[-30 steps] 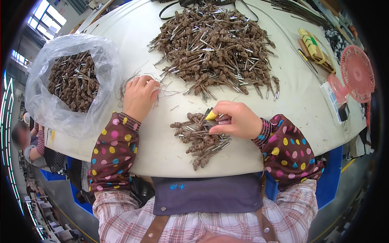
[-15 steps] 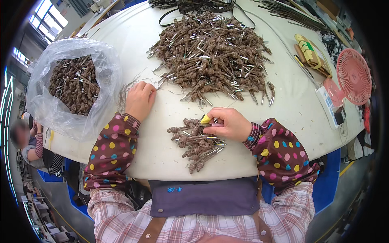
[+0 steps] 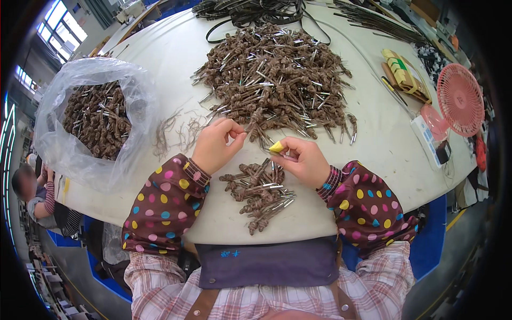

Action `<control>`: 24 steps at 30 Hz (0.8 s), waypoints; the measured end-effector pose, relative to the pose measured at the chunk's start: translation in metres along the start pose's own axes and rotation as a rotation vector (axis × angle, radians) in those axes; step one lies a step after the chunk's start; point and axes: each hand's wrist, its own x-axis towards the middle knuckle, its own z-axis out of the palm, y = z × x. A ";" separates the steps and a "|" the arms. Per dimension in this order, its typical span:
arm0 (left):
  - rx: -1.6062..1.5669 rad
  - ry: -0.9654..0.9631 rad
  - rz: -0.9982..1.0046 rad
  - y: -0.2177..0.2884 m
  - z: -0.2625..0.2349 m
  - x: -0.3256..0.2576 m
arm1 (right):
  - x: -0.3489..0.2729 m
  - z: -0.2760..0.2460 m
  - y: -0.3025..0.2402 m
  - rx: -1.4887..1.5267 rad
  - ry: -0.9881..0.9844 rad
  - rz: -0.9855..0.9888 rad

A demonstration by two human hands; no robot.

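My left hand (image 3: 217,145) is at the near left edge of a big heap of knotted brown cords (image 3: 277,80) with silver metal tips. Its thumb and forefinger are bent together; what they hold, if anything, is too small to make out. Facing it, my right hand (image 3: 306,161) is closed in a pinch, with a small yellow piece (image 3: 276,147) at its forefinger tip. Whether that piece is worn or held, I cannot tell. Below the right fingers lies a smaller pile of the same knotted cords (image 3: 258,197).
A clear plastic bag (image 3: 141,90) of knotted cords stands at the left, with loose brown threads (image 3: 184,133) beside it. Black straps (image 3: 245,12) lie at the back. On the right are a banded packet (image 3: 408,77), a pink fan (image 3: 460,100) and a white power strip (image 3: 425,141).
My left hand has moved right, from the loose threads to the heap's near edge. My right hand has lifted slightly away from the small pile, toward the heap.
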 end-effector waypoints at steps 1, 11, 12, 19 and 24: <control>-0.137 0.027 -0.040 0.006 0.000 -0.001 | 0.000 -0.002 0.000 0.028 0.107 0.034; -0.524 0.040 -0.076 0.041 0.017 -0.022 | 0.023 0.023 -0.008 0.565 0.261 -0.038; -0.530 0.036 -0.076 0.042 0.015 -0.021 | 0.021 0.024 -0.007 0.588 0.235 -0.003; -0.050 0.308 0.273 0.026 -0.015 -0.010 | 0.018 0.001 -0.004 0.565 0.072 0.155; 0.120 0.182 0.429 0.021 -0.017 -0.006 | 0.014 -0.001 -0.015 0.426 0.027 0.126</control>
